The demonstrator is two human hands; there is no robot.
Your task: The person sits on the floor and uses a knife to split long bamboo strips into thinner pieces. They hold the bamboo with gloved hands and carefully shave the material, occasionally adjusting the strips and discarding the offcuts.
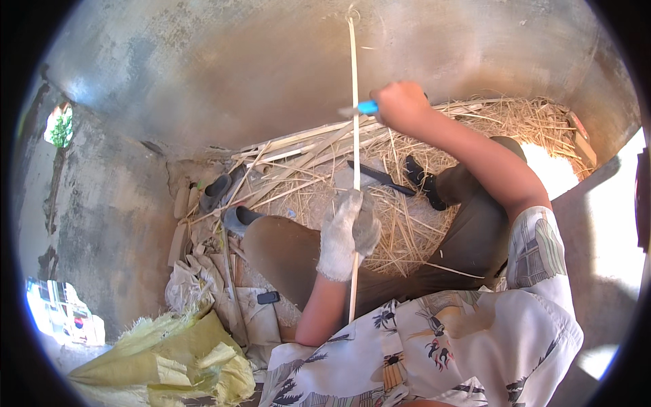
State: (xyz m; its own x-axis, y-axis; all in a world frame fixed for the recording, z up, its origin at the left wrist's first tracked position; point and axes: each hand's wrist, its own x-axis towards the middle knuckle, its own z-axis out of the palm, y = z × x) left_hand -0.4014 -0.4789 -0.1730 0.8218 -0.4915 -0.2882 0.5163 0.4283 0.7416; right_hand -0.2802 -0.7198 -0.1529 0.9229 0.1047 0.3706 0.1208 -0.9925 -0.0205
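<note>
A long pale wooden strip [354, 146], bamboo by its look, stands lengthwise before me, its lower end against my lap and its thin top curling. My left hand [344, 234], in a whitish work glove, is wrapped round the strip low down. Higher up, my bare right hand [402, 107] grips a knife by its blue handle [368, 107]. The short blade [348, 112] crosses the strip, slightly blurred; whether it cuts in cannot be told.
Shavings [407, 230] cover the floor between my legs, where a dark long blade-like tool [381, 178] lies. Split strips [305, 163] lie along the wall [285, 81]. Grey shoes [239, 218], a small black object [268, 298] and a yellow sack [176, 359] are on the left.
</note>
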